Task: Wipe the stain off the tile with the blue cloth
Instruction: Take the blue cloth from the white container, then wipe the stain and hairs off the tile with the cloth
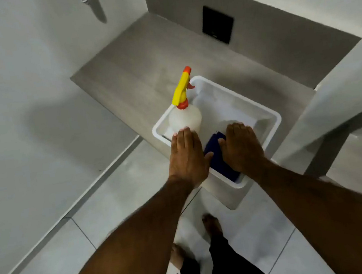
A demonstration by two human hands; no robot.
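Note:
A white plastic tub (266, 111) stands on the floor at the edge of a grey tiled area. Inside it a dark blue cloth (215, 153) lies at the near side, partly under my hands. A translucent spray bottle (185, 119) with a yellow and orange trigger head stands upright in the tub's left corner. My left hand (188, 156) is flat, fingers together, its fingertips at the bottle's base and its thumb over the cloth's edge. My right hand (242, 147) rests palm down on the cloth. I cannot see any stain on the tiles.
Light grey floor tiles (107, 217) spread around me, with a darker grey tiled floor section (133, 60) beyond the tub. White walls rise at left and right. A black square plate (217, 24) sits on the far wall. My bare feet (211, 224) stand just behind the tub.

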